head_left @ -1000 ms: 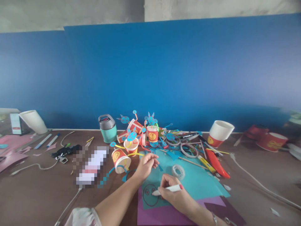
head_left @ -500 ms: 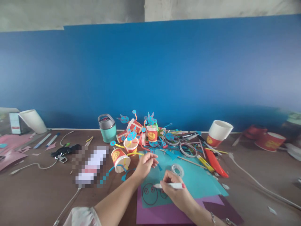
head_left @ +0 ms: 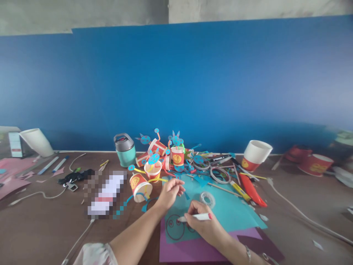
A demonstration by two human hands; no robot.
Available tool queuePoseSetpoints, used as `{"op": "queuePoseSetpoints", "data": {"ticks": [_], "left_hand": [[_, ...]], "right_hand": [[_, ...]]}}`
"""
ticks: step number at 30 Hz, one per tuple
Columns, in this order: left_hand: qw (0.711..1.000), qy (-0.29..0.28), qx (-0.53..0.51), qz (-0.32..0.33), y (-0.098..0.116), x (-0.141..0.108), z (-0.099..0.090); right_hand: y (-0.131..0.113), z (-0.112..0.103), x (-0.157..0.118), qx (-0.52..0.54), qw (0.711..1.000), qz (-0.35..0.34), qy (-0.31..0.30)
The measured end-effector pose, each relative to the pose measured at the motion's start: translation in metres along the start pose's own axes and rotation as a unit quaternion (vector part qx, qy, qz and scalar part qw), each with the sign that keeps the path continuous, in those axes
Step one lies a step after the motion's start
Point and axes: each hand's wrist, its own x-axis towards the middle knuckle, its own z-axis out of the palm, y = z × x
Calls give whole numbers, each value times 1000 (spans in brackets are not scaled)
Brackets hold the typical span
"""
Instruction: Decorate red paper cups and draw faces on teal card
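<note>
My right hand grips a white marker with a red end, its tip on a teal sheet of paper. Under the tip is a round face drawn in dark line, with two ringed eyes. A second drawn outline is partly covered by my right hand. My left hand rests over the upper left of the sheet, fingers loosely bent and apart, holding nothing. Purple paper lies beneath the teal sheet. Just beyond my right hand, a roll of clear tape sits on the teal paper.
Decorated paper cups with teal cut-out faces cluster beyond my left hand. A teal flask stands behind them. To the right are a yellow cutter, a red pointed object and white-and-red cups. A cable crosses the right side.
The marker tip has shifted slightly left and down within the right-hand eye of the drawn face, and the eye looks darker. My left hand stays in place.
</note>
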Motion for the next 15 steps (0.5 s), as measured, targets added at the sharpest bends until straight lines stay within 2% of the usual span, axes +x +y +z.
{"op": "queuePoseSetpoints", "data": {"ticks": [7,15], "left_hand": [[1000,-1,4,1,0,0,0],[1000,-2,10,2,0,0,-1]], "right_hand": [[-2,-1,2,6,999,-21,23],[-2,-1,2,-18,999,-2,27]]}}
